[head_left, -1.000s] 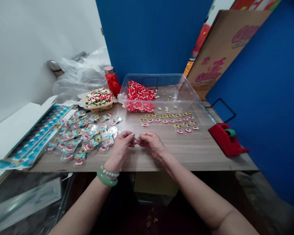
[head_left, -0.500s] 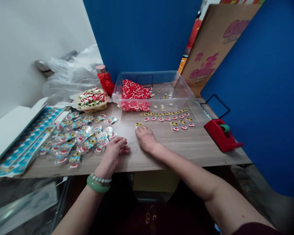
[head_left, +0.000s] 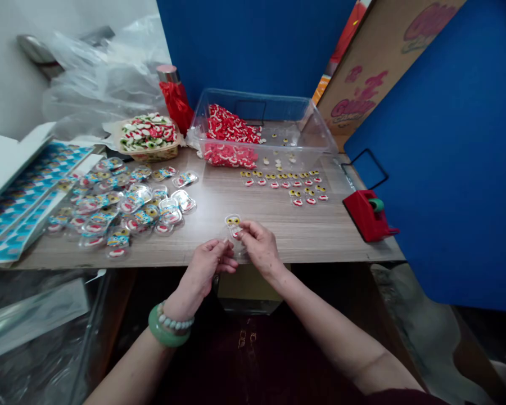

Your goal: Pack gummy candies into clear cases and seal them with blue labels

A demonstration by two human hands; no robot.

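My left hand [head_left: 208,264] and my right hand [head_left: 257,244] meet over the near edge of the wooden table [head_left: 278,225]. Both pinch a small clear blister with yellow eye candies and a red mouth candy [head_left: 233,222], held just above the tabletop. My left wrist wears a green bangle and a bead bracelet [head_left: 168,329]. A heap of filled clear blisters [head_left: 122,208] lies to the left of my hands. Rows of loose eye and mouth candies [head_left: 287,183] lie farther back on the right.
A clear plastic bin [head_left: 316,135] with red candies stands at the back. Beside it are a small tray of red, white and green candies [head_left: 147,132] and a red bottle [head_left: 172,95]. Blue printed sheets [head_left: 21,197] lie at left. A red tape dispenser [head_left: 366,214] sits at right.
My right hand had reached forward flat on the table by a candy set; now it is drawn back and both hands pinch the blister together. The camera view has dipped lower.
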